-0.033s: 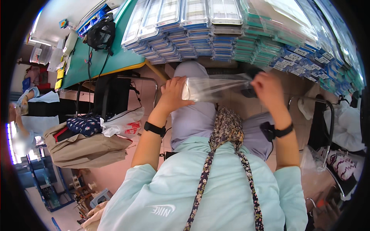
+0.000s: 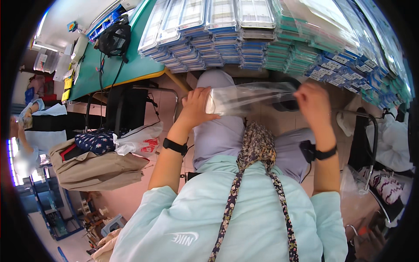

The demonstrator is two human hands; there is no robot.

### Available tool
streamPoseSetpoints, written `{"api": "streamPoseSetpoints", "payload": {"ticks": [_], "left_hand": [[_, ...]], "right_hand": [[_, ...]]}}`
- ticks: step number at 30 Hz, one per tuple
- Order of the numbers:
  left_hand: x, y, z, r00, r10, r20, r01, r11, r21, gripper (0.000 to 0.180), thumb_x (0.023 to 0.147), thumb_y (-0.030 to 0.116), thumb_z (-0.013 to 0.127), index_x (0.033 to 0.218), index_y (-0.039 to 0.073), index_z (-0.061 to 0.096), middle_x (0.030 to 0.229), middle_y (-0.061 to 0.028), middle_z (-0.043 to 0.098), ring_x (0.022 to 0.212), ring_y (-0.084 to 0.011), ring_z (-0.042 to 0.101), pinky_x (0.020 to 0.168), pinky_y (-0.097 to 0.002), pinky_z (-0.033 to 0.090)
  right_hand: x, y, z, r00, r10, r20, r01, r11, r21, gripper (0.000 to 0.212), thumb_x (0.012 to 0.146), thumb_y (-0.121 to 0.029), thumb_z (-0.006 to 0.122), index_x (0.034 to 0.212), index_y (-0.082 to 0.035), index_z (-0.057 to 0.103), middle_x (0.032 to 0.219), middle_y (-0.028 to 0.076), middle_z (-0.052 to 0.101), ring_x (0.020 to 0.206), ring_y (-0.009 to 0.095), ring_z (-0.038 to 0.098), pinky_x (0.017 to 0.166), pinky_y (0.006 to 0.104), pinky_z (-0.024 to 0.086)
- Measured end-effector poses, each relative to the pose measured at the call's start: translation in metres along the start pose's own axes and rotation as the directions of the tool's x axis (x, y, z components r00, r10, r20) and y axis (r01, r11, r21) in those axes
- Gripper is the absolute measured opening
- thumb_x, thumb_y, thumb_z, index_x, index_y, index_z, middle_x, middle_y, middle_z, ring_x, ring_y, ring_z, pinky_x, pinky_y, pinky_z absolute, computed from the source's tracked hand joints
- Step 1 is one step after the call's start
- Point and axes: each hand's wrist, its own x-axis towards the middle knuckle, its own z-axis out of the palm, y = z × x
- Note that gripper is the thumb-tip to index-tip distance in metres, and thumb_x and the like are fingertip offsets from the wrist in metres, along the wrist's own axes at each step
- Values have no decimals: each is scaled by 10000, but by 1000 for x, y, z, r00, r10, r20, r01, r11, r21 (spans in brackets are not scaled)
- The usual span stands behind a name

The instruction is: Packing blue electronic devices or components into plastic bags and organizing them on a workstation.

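1. Clear film [image 2: 248,97] stretches between left hand [image 2: 195,105] and right hand [image 2: 315,105], partly over a knee [image 2: 216,78].
2. The left hand grasps its left end.
3. The right hand, blurred, pinches its right end.
4. Stacked cases [image 2: 220,46] stand beyond.

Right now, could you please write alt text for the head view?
Clear plastic film stretches from the left-hand grip to the blurred right-hand grip. Beyond are stacked clear-topped boxes; a green table stands upper left.
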Motion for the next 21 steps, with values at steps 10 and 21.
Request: {"api": "streamPoseSetpoints", "payload": {"ticks": [10,21], "left_hand": [[6,2,-2,999,9,31,-11,999,42,978,549,423,819,1357,113,364,1284,-79,408,1185,-321,384,933,-503,310],[-7,111,-90,804,579,133,-437,729,-527,867,667,499,751,1340,73,409,1322,-158,421,1225,-324,389,1001,-420,307]], "right_hand": [[-96,-15,-179,759,35,-650,-511,650,-563,87,853,-120,611,825,-39,624,838,81,609,852,264,593,757,357,446],[-87,-102,-141,754,-528,-392,268,791,-549,164,809,-255,672,970,-248,642,1052,-83,552,1067,212,445,850,386,451]]}}
